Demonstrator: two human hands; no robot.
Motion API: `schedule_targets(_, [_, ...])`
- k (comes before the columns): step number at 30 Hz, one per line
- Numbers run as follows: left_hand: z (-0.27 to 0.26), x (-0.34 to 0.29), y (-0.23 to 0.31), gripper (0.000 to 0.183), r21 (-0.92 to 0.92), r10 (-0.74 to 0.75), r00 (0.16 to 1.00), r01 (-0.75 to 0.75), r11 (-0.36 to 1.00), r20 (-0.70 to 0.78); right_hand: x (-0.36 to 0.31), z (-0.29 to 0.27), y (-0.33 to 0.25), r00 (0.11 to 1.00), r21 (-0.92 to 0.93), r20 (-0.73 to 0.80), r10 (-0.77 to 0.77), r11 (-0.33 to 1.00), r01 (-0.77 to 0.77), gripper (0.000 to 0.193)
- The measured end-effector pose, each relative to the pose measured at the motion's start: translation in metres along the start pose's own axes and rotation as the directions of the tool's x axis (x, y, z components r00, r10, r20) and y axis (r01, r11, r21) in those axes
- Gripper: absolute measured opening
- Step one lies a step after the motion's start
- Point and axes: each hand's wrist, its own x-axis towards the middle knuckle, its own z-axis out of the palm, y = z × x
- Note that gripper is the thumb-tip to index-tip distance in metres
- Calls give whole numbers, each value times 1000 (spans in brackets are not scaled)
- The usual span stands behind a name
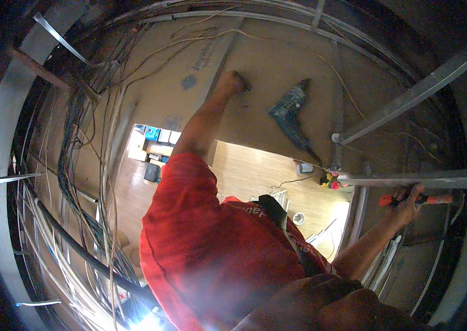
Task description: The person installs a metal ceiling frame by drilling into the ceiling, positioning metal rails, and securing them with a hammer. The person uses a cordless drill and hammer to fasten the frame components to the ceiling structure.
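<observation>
My left hand point(234, 83) is stretched out far ahead, resting on a brown board point(261, 55). Its fingers are curled, and something small and dark shows by them; what it is I cannot make out. Off to the right, my right hand point(409, 203) is closed round a long red-orange and black tool point(435, 199) whose kind is unclear. That hand is just below a metal channel point(426, 181). A teal corded power drill point(290, 107) lies on the board to the right of my left hand.
An opening in the board shows a wood-look floor point(244, 165) far below, with boxes and a white bucket point(298, 218). Bundles of cables point(87, 220) run along the left. A slanted metal strut point(410, 96) crosses at the right. Red and yellow flowers point(333, 181) sit by the opening's corner.
</observation>
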Motion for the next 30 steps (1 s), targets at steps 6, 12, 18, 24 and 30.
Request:
schedule_targets(6, [40,36,-20,41,-21,187,971,-193,981,-151,15,-20,9,952,-490,-306,-18,860,-141,37])
schedule_targets(12, [-16,-31,-10,29,-380,-176,922,34,924,-346,-33,46,-20,977,-6,-195,85,996,-88,28])
schedule_targets(18, [-104,-78,97,24,-577,-114,756,-383,722,-645,-32,43,-7,990,26,-123,-68,997,71,24])
schedule_targets(24, [-261,-212,246,35,-663,185,675,-738,129,-715,-17,32,13,982,-105,-186,-45,994,25,31])
schedule_targets(30, [-420,-305,368,46,-376,562,271,-923,-79,-782,-20,37,11,987,33,-114,-111,993,115,32])
